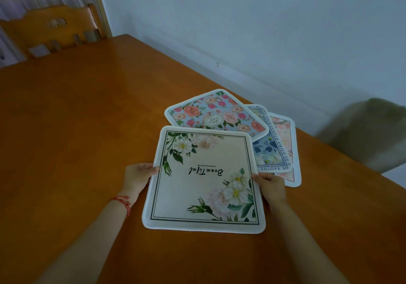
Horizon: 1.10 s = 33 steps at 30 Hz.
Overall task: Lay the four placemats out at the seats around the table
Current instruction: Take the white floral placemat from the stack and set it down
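A cream square fabric placemat (pixel 204 180), bordered with a thin dark green line and printed with white and pale pink flowers and the word "Beautiful", is held between both hands over the glossy orange-brown wooden worktop (pixel 77 119). The left hand (pixel 137 177) takes its left edge about midway along, thumb on top and fingers curled under; a red string bracelet (pixel 123 202) circles that wrist. The right hand (pixel 269 187) holds the right edge at much the same height, thumb over the border. So each grip is closed on the mat, and the mat spans the gap between them, its near edge hanging closer to the person than either hand.

Just beyond, three more mats lie fanned in an overlapping pile: a blue-grey placemat with pink and coral roses (pixel 216 113) on top, turned at an angle; a blue placemat with a lettered border (pixel 269 145) beneath it; and a pink floral placemat (pixel 287 143) lowest, showing at the right. The held mat's far edge overlaps the pile in this view.

A carved wooden chair (pixel 50 29) stands at the far left end of the worktop, and a blurred olive-beige shape (pixel 369 132) sits at the right edge beside the pale wall (pixel 263 20).
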### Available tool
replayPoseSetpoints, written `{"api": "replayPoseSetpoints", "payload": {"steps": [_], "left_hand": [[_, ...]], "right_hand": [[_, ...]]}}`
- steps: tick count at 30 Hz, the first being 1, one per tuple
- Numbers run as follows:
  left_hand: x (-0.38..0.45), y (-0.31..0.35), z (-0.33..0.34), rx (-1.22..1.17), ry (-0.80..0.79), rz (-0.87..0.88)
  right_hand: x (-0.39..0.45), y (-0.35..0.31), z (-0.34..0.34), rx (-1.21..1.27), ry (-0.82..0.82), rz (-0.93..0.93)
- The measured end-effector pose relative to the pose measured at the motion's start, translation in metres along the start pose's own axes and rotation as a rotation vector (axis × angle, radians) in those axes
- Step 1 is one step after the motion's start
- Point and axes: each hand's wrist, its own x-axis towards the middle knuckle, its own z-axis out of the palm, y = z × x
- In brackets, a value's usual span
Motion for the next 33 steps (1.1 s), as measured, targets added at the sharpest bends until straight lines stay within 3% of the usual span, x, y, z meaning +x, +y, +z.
{"api": "replayPoseSetpoints", "payload": {"steps": [14, 33], "left_hand": [[-0.071, 0.017, -0.016, 0.001, 0.007, 0.061], [-0.257, 0.011, -0.059, 0.024, -0.023, 0.220]], "right_hand": [[-0.073, -0.006, -0.039, -0.064, 0.065, -0.126], [-0.283, -0.002, -0.153, 0.123, 0.122, -0.137]]}}
